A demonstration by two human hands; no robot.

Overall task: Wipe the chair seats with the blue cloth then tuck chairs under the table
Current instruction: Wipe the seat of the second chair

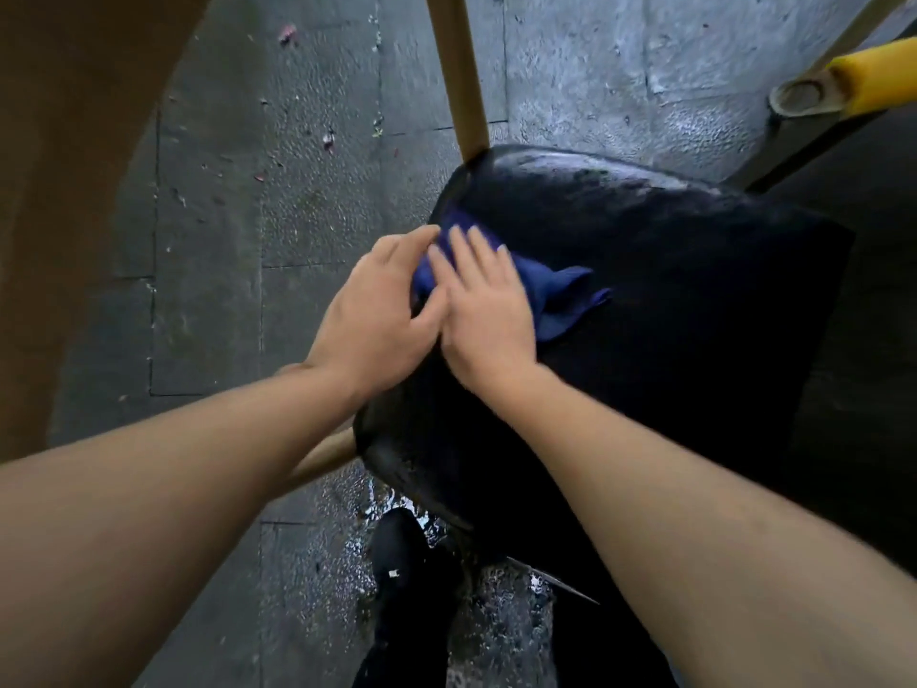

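Both hands lie side by side on the blue cloth at the left edge of the black chair seat: right hand flat with straight fingers, left hand loosely curved over it. Most of the cloth is hidden beneath them, and the seat's right side fades into shadow.

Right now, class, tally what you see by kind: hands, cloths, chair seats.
Hands: 2, left and right, both on the cloth
Cloths: 1, blue
Chair seats: 1, black
Total: 4
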